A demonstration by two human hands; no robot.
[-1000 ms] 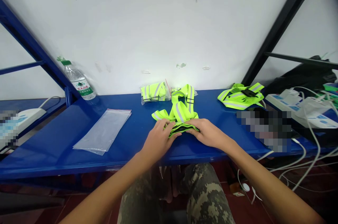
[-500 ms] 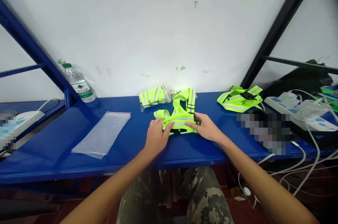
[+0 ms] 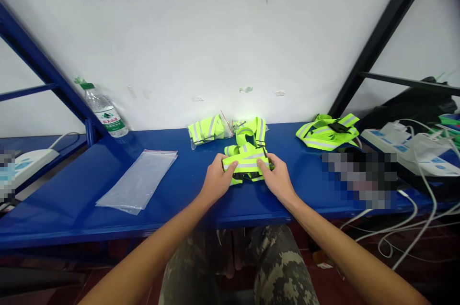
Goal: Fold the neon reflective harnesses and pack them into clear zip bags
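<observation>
A yellow-green reflective strap harness (image 3: pixel 246 160) with silver stripes and black buckles is bunched at the middle of the blue table (image 3: pixel 187 199). My left hand (image 3: pixel 218 178) grips its left end, thumb on top. On the right end, my right hand (image 3: pixel 278 174) pinches the folded band between thumb and fingers. Loose loops of strap extend behind the hands toward the wall. Just behind lies a similar harness in a clear bag (image 3: pixel 208 130). Another loose harness (image 3: pixel 325 132) rests farther right. Flat clear zip bags (image 3: pixel 140 180) are stacked on the left.
A water bottle (image 3: pixel 108 113) leans by the wall at the left. Power strips (image 3: pixel 427 156) with white cables lie at the right, near a blurred dark item (image 3: pixel 362 175). Blue and black metal frame bars slope up on both sides.
The front band of the harness is now straighter and flatter between my hands. My left hand has shifted slightly right, and my right hand has turned more upright at the band's right end.
</observation>
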